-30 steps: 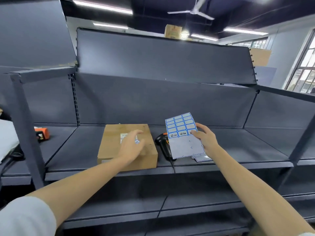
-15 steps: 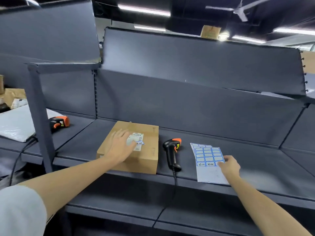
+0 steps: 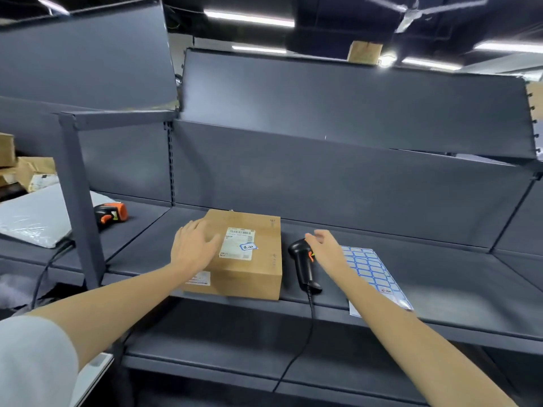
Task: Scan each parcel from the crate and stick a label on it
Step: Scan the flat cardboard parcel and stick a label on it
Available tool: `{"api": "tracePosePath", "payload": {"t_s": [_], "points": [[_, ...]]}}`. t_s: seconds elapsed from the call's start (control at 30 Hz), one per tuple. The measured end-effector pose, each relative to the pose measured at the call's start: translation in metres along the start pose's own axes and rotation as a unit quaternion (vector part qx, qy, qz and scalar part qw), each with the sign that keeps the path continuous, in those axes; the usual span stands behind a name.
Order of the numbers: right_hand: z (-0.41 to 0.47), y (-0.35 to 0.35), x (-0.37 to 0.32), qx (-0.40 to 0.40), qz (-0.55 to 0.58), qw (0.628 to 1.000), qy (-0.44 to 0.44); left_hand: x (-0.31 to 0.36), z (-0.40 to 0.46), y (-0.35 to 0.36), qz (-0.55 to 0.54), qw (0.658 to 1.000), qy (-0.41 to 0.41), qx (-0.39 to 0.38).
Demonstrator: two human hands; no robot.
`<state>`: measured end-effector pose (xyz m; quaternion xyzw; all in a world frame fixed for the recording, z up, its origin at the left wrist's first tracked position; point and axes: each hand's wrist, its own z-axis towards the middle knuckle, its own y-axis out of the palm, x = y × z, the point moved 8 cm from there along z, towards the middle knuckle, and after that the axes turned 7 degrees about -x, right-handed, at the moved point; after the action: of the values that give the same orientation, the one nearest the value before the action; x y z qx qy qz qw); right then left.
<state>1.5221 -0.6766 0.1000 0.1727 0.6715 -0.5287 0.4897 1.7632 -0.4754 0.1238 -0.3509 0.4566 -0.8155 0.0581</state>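
Flat on the cardboard parcel (image 3: pixel 249 259), left hand (image 3: pixel 192 249) rests open; right hand (image 3: pixel 324 249) hovers relaxed over the barcode scanner (image 3: pixel 302 265).

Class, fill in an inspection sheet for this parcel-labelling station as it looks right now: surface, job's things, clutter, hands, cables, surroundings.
Surface: dark grey metal shelf, bearing all the work items.
Job's things: cardboard parcel flat on the shelf, shipping label on top with a small blue-edged sticker on it; black and orange scanner lying to its right; label sheet flat beyond that.
Clutter: second scanner and a grey poly mailer in the left bay.
Hands: left hand flat on the parcel's top; right hand open over the scanner, contact unclear.
Cables: scanner cable hangs over the shelf edge.
Surroundings: boxes at far left, ceiling lights, a fan.
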Motion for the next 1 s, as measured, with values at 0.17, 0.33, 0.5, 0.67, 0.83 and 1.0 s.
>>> {"api": "tracePosePath", "payload": {"t_s": [0.17,0.33,0.5,0.67,0.83,1.0], "points": [[0.001,0.079,-0.024,-0.095,0.045,0.994,0.034,-0.017,0.005,-0.009,-0.02,1.0,0.001,0.0],[0.001,0.108,-0.006,-0.104,0.112,0.978,0.143,-0.038,0.009,-0.016,-0.027,0.999,0.012,-0.012],[-0.002,0.117,0.009,-0.081,0.146,0.969,0.183,-0.066,0.005,-0.002,-0.079,0.993,-0.022,-0.088],[-0.006,0.116,0.01,-0.051,0.18,0.964,0.189,-0.087,0.002,0.002,-0.113,0.985,-0.029,-0.123],[-0.028,0.12,0.012,-0.014,0.208,0.957,0.199,-0.101,0.003,-0.008,-0.125,0.986,-0.011,-0.113],[-0.057,0.105,0.0,0.027,0.218,0.958,0.186,-0.104,-0.009,-0.01,-0.156,0.982,0.008,-0.108]]}}
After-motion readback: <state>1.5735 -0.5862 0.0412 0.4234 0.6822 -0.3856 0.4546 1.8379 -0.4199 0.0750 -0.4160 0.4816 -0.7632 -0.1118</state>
